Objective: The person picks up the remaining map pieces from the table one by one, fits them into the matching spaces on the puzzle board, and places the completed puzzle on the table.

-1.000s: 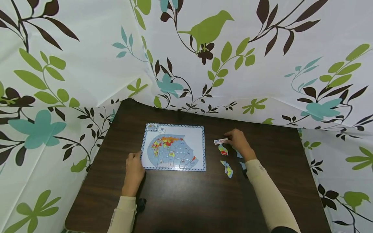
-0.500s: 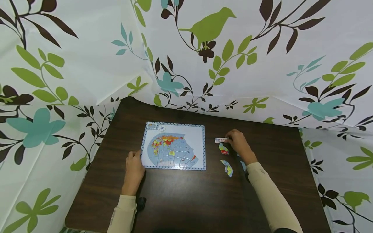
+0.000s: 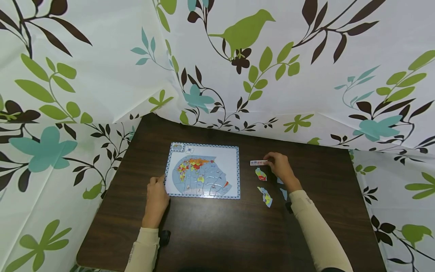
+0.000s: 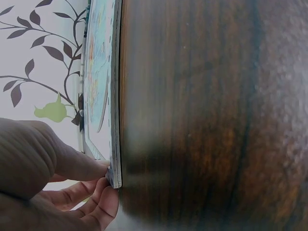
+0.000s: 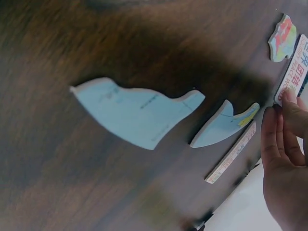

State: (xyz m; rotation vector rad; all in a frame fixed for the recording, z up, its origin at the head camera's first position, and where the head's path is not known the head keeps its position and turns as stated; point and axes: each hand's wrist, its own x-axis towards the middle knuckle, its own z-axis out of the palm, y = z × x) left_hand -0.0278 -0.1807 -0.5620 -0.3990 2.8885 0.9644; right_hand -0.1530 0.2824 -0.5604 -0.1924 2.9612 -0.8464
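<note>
A world-map jigsaw board (image 3: 231,158) with a dotted blue border lies on the dark wooden table, its map partly filled on the left and lower side. My left hand (image 3: 157,198) pinches the board's near left corner, thumb on top, fingertips at the edge in the left wrist view. My right hand (image 3: 281,170) pinches the right end of a white label piece (image 3: 257,163) with printed characters. Below that label lies a red-and-green map piece (image 3: 261,174), and nearer to me a yellow-and-blue one (image 3: 265,197).
Beside the right forearm lies a large blue piece (image 5: 139,110). In the right wrist view a smaller blue piece (image 5: 224,125) with a yellow patch and a narrow printed strip (image 5: 233,153) lie past it. Patterned cloth (image 3: 217,75) hangs behind the table.
The label piece has turned from slightly tilted to nearly level and shifted a little right with my right hand. My left hand stays at the board's corner.
</note>
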